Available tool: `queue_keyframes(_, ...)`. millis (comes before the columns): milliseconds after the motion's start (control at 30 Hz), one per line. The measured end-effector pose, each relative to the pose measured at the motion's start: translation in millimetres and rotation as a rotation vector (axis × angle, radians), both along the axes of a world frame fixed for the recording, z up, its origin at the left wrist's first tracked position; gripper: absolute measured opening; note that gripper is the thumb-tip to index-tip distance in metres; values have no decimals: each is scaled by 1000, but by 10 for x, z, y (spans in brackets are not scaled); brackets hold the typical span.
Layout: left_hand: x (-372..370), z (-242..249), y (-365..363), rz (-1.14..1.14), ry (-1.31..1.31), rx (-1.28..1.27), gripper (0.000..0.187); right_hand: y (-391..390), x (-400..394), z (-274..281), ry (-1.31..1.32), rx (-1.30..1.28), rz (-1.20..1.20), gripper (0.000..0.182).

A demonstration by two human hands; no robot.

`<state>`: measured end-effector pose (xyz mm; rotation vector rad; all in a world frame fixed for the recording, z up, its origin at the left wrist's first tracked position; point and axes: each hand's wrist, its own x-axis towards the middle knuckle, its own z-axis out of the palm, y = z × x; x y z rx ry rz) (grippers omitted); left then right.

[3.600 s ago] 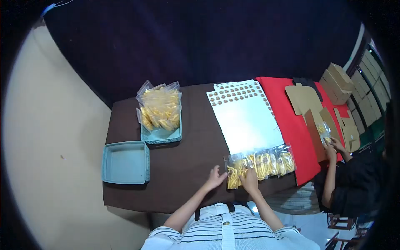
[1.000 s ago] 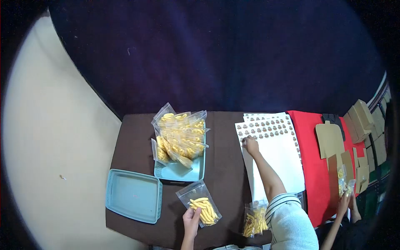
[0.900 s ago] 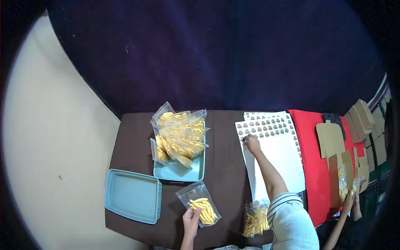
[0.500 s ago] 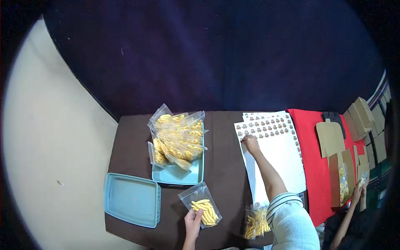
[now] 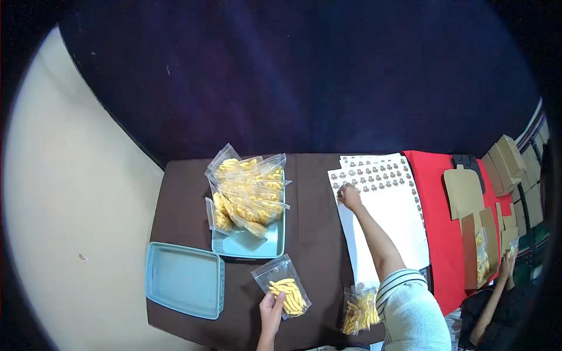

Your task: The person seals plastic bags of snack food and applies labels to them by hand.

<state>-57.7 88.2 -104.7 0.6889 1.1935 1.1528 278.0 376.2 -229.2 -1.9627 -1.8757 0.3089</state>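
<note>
My left hand point(image 5: 271, 310) holds a clear zip bag point(image 5: 287, 291) of yellow snack sticks by its lower left side, thumb on top, above the brown table. My right hand point(image 5: 349, 198) reaches across a white sticker sheet point(image 5: 383, 228). Its fingers are bent together at the left end of the lowest row of small round stickers point(image 5: 374, 180); whatever is between the fingertips is hidden. Beneath my right forearm, near the table's front, lie filled bags point(image 5: 360, 311), one with a sticker showing on it.
A blue basket point(image 5: 249, 248) is heaped with filled zip bags point(image 5: 249, 193). Left of it sits another blue basket point(image 5: 184, 281). On the red cloth point(image 5: 439, 245) at right stands an open cardboard box point(image 5: 480, 251) with bags inside. Another person's hands point(image 5: 507, 266) hold a bag beside it.
My right hand has shifted slightly up and left along the sticker row. My left hand keeps the bag in nearly the same place. The other person's hands have moved a little.
</note>
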Motion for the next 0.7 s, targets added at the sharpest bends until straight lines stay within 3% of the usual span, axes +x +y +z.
queue_keyframes(233,-11,-51,2,-29,-12,-15,18,79,11,-71,-32,-23,36,20)
queue_keyframes(367,-3,-84,-7,-16,13,-27,15,107,78,-379,18,115,-40,23)
queue_keyframes(700,13,-27,-10,4,-30,-25,18,29,-14,-216,4,93,-43,19)
